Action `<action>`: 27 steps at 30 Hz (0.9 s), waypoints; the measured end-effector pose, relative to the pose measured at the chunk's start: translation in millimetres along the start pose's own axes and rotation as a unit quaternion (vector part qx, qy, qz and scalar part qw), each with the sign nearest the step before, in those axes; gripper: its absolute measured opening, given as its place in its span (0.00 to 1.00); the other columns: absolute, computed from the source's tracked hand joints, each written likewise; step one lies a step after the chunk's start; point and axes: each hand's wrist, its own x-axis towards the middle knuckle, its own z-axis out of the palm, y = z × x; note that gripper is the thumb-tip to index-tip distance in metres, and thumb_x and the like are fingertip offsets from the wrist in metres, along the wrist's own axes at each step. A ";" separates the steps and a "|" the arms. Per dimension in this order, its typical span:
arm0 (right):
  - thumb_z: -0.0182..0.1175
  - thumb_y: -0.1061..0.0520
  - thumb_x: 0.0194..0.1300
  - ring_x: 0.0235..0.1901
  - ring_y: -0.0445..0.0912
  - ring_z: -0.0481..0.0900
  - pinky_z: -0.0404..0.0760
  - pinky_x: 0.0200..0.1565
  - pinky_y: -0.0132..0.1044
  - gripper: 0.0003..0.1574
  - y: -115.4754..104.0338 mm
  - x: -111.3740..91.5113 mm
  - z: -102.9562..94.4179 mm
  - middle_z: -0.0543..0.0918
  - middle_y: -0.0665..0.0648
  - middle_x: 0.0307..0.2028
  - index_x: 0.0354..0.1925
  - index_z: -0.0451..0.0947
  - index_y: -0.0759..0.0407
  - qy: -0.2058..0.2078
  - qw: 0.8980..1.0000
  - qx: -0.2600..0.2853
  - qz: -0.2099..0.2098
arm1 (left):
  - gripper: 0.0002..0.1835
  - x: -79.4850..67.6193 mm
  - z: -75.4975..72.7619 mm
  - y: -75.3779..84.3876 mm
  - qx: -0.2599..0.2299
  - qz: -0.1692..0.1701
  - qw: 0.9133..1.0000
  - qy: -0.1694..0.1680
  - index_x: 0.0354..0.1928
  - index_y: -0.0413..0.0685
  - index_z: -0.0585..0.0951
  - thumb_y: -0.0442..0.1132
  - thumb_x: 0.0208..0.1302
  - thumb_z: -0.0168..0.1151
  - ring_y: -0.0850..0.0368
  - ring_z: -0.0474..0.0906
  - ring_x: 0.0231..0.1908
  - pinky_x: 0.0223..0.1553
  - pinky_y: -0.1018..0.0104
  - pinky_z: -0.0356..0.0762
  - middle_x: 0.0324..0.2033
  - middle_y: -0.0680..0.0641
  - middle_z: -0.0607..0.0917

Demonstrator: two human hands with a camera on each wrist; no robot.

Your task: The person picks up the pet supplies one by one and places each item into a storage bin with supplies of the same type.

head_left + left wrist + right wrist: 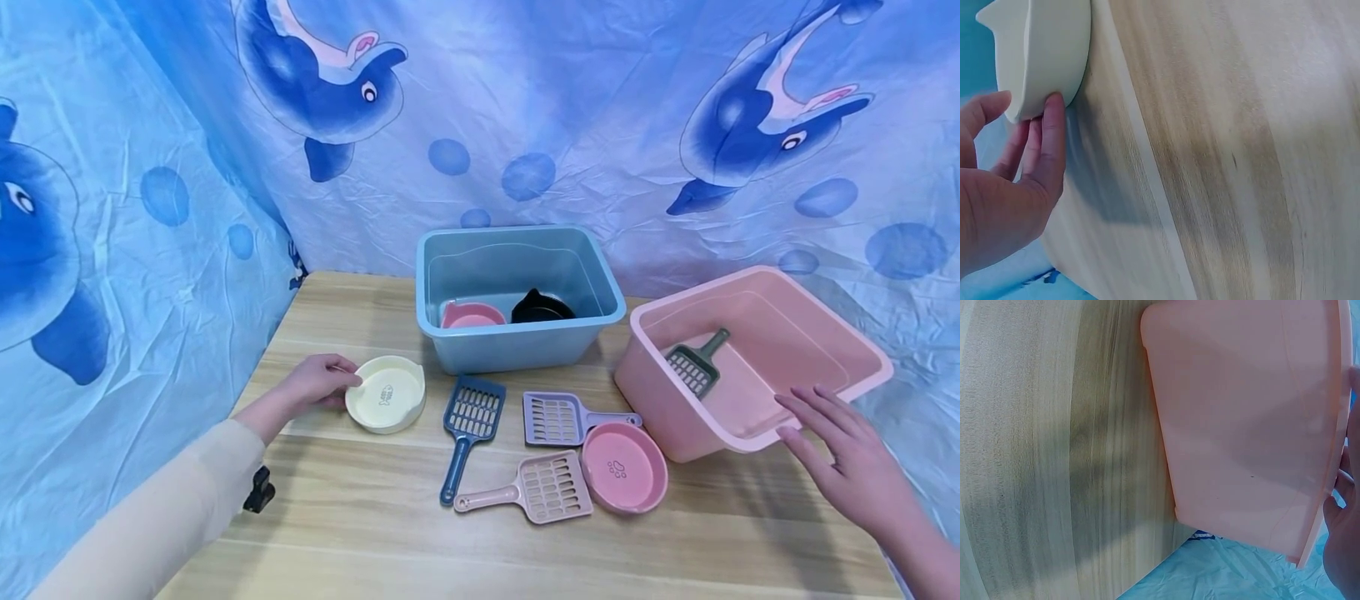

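Observation:
With thumb at the rim and fingers against the outer wall, my left hand (324, 382) pinches a round cream pet bowl (386, 393) marked with a small fish print. The left wrist view shows this bowl (1054, 50) tipped up in the frame, the fingertips (1054, 106) at its lower edge. At the right, my right hand (843, 458) has its fingers spread and reaching over the near rim of a pink litter box (675, 442). A dark green litter scoop (696, 365) leans inside that box. In the right wrist view, the hand is partly cut off beside the box wall (1241, 425).
A blue litter box (517, 350) at the back holds a pink bowl (472, 315) and a black bowl (542, 308). On the wooden table (360, 542) lie a blue scoop (472, 412), a purple scoop (555, 418), a light pink scoop (551, 487) and a pink bowl (625, 468).

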 end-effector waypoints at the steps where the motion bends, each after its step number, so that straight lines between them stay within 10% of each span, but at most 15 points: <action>1: 0.61 0.57 0.80 0.82 0.66 0.52 0.41 0.83 0.64 0.28 0.1 0.2 -0.1 0.71 0.80 0.70 0.73 0.74 0.64 -0.001 1.000 0.000 0.000 | 0.25 0.6 -1.4 0.1 -0.014 -0.004 1.000 -0.008 0.64 0.25 0.72 0.33 0.73 0.67 0.56 0.86 0.40 0.42 0.62 0.92 0.45 0.40 0.85; 27: 0.61 0.57 0.80 0.83 0.64 0.51 0.41 0.83 0.63 0.29 2.8 -1.0 0.5 0.71 0.78 0.71 0.74 0.74 0.62 0.001 1.000 0.005 0.002 | 0.26 6.6 -3.5 3.6 -0.053 -0.060 0.996 -0.037 0.67 0.24 0.72 0.29 0.72 0.66 0.57 0.88 0.36 0.42 0.62 0.92 0.40 0.42 0.88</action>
